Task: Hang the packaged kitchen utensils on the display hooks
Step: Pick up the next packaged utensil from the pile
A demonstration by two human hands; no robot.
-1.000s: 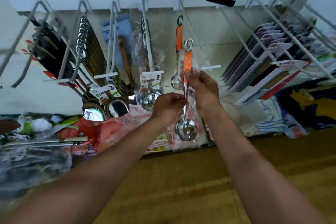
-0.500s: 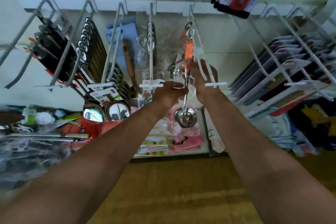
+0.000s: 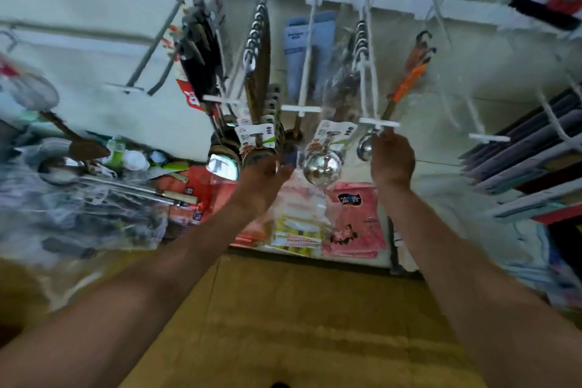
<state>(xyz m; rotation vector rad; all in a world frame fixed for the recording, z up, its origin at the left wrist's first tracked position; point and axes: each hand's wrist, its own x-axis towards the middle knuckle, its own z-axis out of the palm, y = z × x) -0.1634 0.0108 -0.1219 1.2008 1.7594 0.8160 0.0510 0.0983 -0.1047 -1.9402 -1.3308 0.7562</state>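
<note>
Grip of your right hand [image 3: 392, 157] meets the white wire hook [image 3: 379, 123] beside the orange-handled steel ladle [image 3: 409, 82]; whether clamped, cannot tell. Your left hand [image 3: 264, 176] has its grip apart, empty.

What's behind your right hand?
A steel scoop bowl shows just left of the right hand, below orange handles. The hand covers the rest of the bowl, and whether it grips anything can't be told.

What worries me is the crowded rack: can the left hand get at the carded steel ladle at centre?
Probably yes: the left hand sits beside the steel ladle, the frontmost in its row, with nothing visible between them.
</note>
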